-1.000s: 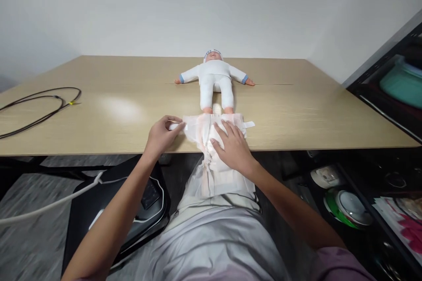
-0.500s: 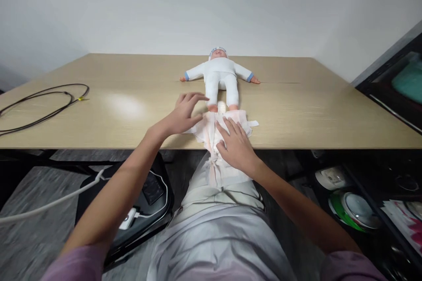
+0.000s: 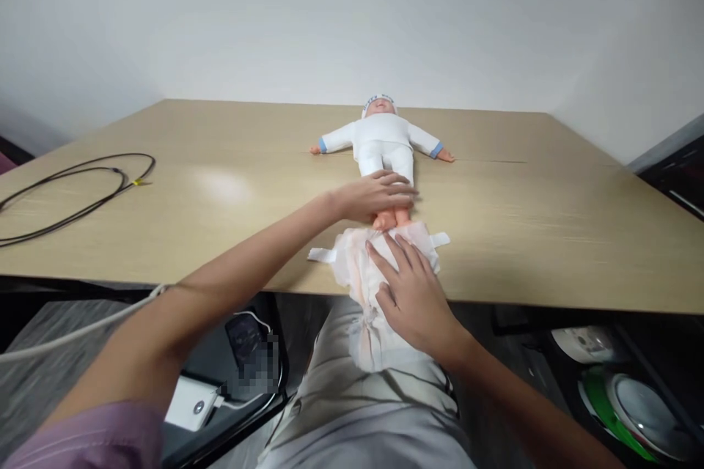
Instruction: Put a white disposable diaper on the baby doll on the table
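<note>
A baby doll [image 3: 383, 130] in a white outfit with blue cuffs lies on its back on the table, its arms spread and its feet towards me. My left hand [image 3: 374, 196] is wrapped across the doll's lower legs, just above the bare feet, which are close together. Below the feet, a white diaper [image 3: 355, 267] lies spread out with its side tabs extended. Part of it hangs over the table edge onto my lap. My right hand [image 3: 412, 293] rests on the diaper with its fingers apart, the fingertips close to the doll's feet.
A looped black cable [image 3: 118, 183] lies on the left of the wooden table [image 3: 522, 234]. Under the table on the left, a white power bank [image 3: 192, 403] and a phone rest on a black surface. A shelf with round containers [image 3: 638, 410] stands below right.
My left hand has moved right onto the doll's legs and closed around them, bringing the feet together. My right hand stays on the diaper. The view has shifted slightly.
</note>
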Available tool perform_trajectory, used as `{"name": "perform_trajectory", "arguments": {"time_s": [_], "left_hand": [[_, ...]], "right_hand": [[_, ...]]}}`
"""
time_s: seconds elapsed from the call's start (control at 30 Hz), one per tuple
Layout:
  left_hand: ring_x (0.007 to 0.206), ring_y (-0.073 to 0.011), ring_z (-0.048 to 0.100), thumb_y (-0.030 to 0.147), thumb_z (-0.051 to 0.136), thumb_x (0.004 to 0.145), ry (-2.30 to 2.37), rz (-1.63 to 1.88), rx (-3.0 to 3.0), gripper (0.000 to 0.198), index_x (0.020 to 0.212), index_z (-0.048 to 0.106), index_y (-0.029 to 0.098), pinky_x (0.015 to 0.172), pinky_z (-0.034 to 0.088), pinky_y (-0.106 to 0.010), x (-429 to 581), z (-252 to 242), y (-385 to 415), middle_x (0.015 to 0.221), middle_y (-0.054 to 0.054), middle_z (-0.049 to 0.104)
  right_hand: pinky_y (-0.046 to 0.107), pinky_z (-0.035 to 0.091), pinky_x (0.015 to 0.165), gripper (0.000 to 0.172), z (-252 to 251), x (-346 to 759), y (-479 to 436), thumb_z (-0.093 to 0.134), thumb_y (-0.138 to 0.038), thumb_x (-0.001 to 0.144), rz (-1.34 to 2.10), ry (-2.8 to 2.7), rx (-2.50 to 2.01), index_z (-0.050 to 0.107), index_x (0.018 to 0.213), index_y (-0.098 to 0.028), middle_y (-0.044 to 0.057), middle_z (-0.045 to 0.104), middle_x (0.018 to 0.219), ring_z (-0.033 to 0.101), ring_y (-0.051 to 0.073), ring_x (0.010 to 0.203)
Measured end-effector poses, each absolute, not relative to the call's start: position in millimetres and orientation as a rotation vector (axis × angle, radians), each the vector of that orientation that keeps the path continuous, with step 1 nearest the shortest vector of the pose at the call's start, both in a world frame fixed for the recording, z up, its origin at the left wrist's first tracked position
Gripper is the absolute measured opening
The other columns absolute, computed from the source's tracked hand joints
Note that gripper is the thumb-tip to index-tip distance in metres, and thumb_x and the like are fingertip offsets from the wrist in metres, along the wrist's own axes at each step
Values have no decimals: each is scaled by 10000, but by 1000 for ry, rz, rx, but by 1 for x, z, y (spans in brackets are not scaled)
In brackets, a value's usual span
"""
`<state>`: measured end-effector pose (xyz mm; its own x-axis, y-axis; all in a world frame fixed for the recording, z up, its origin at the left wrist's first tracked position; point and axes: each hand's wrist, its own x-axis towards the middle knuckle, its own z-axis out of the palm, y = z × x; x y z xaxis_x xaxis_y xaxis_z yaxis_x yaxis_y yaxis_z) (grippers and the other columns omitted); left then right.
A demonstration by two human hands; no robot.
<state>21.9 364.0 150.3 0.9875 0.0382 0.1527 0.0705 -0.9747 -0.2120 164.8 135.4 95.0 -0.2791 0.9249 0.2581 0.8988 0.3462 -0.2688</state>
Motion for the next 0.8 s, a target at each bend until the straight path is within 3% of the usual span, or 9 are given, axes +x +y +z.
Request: {"name": "perform_trajectory", "arguments": {"time_s": [0.1,0.2,0.27,0.37,0.5,0.67,0.8], "left_hand": [[1370,-355,586,245,566,1045,-83,-320,-3010,362,1393,667,256,1114,445,-504,28,151,366,1554,-114,666],[1322,-345,584,196,569,1024,-109,-387,-3162,357,1360,677,255,1096,463,-484,30,161,370,1482,-106,705],[1336,-323,571,142,580,984,-124,-507,-3301,417,1371,668,267,1110,478,-459,30,176,375,1432,-86,723],[1341,-298,582,165,613,975,-164,-701,-3459,433,1384,670,298,1127,490,-444,27,205,385,1401,-57,728],[1269,-295,656,354,774,955,-179,-918,-3602,411,1347,693,260,1095,527,-437,25,235,403,1366,-87,732],[1252,-323,691,481,819,934,-241,-1087,-3634,497,1337,698,215,1092,555,-466,21,250,419,1362,-130,733],[1320,-327,663,475,811,948,-208,-1123,-3631,478,1332,703,211,1125,550,-449,17,254,421,1428,-135,699]], "right_hand": [[608,296,1378,676,97,168,137,595,-358,1061,126,-2267,-1582,444,1718,-296,64,311,1799,251,339,1679],[654,288,1370,755,98,170,143,582,-613,1083,159,-2300,-1617,377,1747,-317,60,232,1825,213,366,1695],[670,275,1370,811,98,171,150,557,-686,1079,175,-2302,-1653,334,1763,-312,57,180,1837,171,377,1706],[642,253,1390,799,97,171,167,512,-693,1099,208,-2289,-1670,312,1769,-306,19,153,1840,118,341,1721],[610,220,1407,786,99,169,198,483,-689,1114,278,-2279,-1715,282,1776,-314,-8,123,1842,116,308,1723],[607,161,1410,813,100,169,259,509,-696,1107,292,-2261,-1774,308,1771,-270,64,159,1842,102,331,1723],[590,180,1396,814,96,170,324,562,-646,1109,191,-2213,-1767,359,1749,-186,154,182,1831,116,383,1712]]}}
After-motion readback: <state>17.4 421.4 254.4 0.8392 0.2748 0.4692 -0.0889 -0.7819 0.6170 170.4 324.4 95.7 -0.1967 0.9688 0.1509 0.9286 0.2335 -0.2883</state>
